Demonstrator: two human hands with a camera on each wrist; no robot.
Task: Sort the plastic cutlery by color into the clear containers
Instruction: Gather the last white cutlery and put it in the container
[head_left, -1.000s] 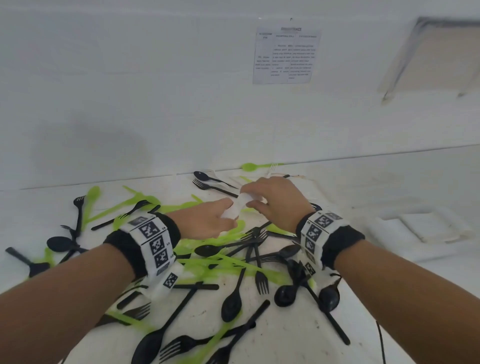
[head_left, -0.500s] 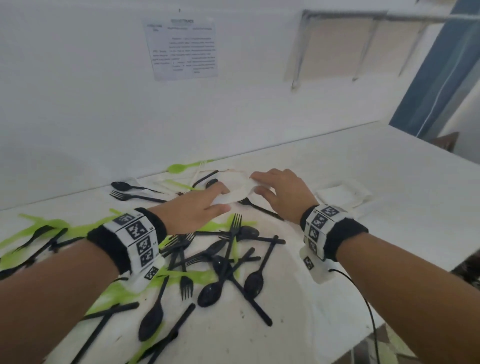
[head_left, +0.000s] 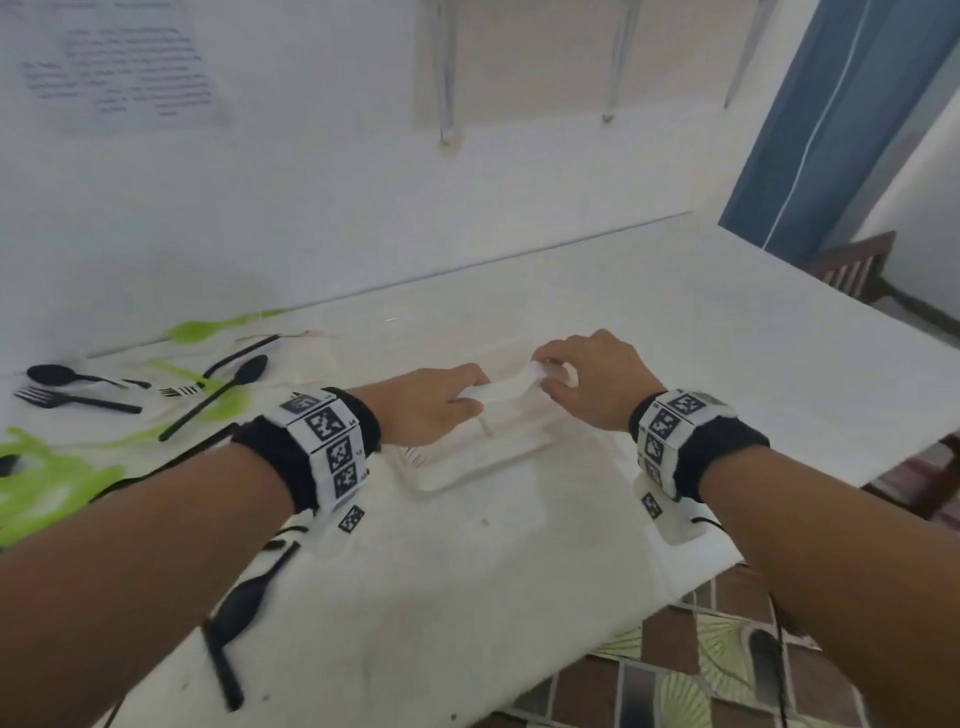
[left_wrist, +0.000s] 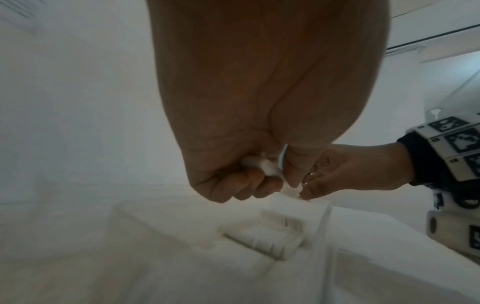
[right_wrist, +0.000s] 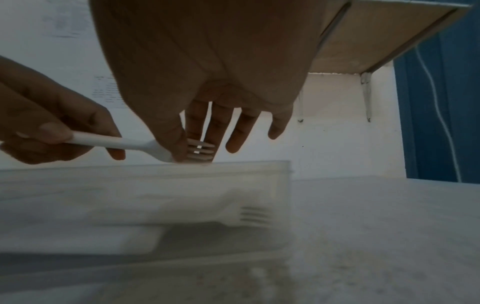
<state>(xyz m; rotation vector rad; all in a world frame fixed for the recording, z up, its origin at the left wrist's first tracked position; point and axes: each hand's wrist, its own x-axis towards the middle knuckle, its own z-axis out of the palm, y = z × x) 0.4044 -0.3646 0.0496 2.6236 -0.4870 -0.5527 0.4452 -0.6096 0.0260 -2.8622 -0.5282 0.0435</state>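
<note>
I hold a white fork (head_left: 506, 387) level between both hands, just above a clear container (head_left: 467, 475) in the middle of the white table. My left hand (head_left: 441, 402) grips its handle end with curled fingers (left_wrist: 249, 176). My right hand (head_left: 582, 374) pinches the tine end between thumb and forefinger, while its other fingers (right_wrist: 241, 131) stay straight. In the right wrist view the white fork (right_wrist: 130, 144) hovers over the container's rim (right_wrist: 155, 167). Another white fork (right_wrist: 249, 216) lies inside it.
Black spoons and forks (head_left: 78, 400) and green cutlery (head_left: 47, 488) lie scattered at the table's left. A black spoon (head_left: 234, 618) lies under my left forearm. The table's edge (head_left: 727, 566) runs close on my right, with a chair (head_left: 857, 265) beyond.
Both hands have carried the white fork rightward from above the cutlery pile to over the clear container. My view has turned right with them.
</note>
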